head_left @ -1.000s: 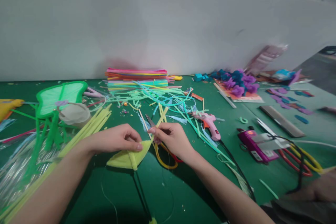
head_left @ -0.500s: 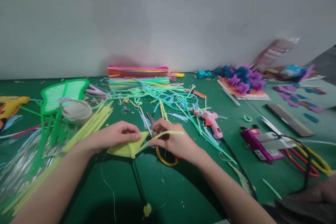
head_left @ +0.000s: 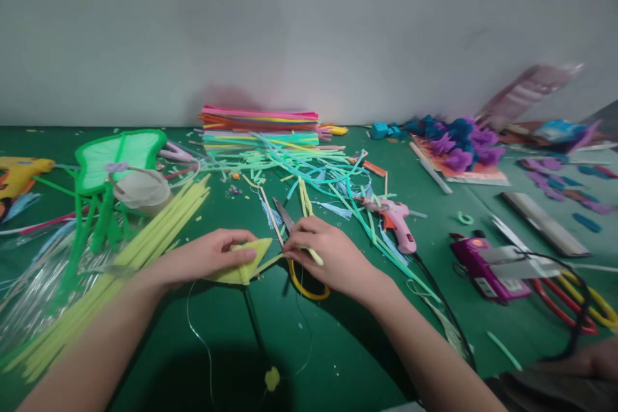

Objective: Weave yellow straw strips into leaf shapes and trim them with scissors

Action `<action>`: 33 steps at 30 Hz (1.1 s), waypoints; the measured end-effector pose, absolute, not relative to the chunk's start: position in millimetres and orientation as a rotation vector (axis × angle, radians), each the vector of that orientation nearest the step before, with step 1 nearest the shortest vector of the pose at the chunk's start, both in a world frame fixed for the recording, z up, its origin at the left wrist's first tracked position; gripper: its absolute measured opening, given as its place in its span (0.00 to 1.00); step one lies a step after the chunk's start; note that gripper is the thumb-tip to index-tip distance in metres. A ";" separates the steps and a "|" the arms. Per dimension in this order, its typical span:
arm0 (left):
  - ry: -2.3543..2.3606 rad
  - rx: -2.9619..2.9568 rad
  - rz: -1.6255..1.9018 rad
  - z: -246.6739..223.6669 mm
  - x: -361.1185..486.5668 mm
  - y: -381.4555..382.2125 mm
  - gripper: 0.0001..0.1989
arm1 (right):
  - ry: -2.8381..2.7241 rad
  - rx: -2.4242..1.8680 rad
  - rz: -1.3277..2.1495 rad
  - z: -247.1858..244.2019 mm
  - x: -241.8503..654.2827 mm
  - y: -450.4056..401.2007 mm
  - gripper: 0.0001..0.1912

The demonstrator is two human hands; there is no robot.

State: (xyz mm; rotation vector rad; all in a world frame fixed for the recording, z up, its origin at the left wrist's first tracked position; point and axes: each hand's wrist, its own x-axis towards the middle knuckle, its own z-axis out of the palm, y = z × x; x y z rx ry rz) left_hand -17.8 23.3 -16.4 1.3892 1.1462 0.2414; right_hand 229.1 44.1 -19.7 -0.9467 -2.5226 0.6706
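Observation:
My left hand [head_left: 212,254] is closed, thumb and fingers pinching a pale-yellow pointed piece [head_left: 255,257] that looks made of fuzzy pipe cleaners. From that piece a yellow pipe cleaner [head_left: 268,264] runs to my right hand [head_left: 333,257], whose fingers grip it, its free end poking out past them. Partly under my right hand lie scissors [head_left: 309,293] with a yellow handle. Thin clear thread [head_left: 199,335] hangs below the left hand. Near the front, a small yellow piece [head_left: 272,378] lies by the thread.
A bundle of yellow pipe cleaners [head_left: 168,225] lies left, beside a green winged shape [head_left: 120,158]. Behind are stacked coloured pipe cleaners [head_left: 261,119]. To the right lie a pink glue gun [head_left: 398,225], its black cord, and a magenta device [head_left: 487,270]. Another person's hand [head_left: 593,357] shows at far right.
My right fingers have slid along the yellow pipe cleaner, and its free end, earlier stretching rightward, now sticks out only a little. The yellow piece has tilted slightly in my left hand.

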 end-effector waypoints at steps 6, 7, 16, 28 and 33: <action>1.007 1.255 0.185 -16.1 -22.0 21.2 0.23 | -2.444 -0.823 0.763 -12.4 233.5 37.9 0.04; 1.009 1.246 0.185 -16.7 -21.8 21.5 0.23 | -2.442 -0.800 0.787 -11.1 233.9 36.8 0.04; 1.045 1.189 0.203 -16.9 -15.5 18.9 0.23 | -2.361 -0.784 0.833 -10.2 233.9 42.3 0.03; 1.054 1.287 0.102 -13.4 -16.8 13.3 0.18 | -2.075 -1.003 1.387 -23.5 223.9 52.9 0.07; 1.046 1.285 0.087 -14.0 -17.1 11.5 0.20 | -2.034 -1.022 1.517 -26.3 224.8 55.1 0.12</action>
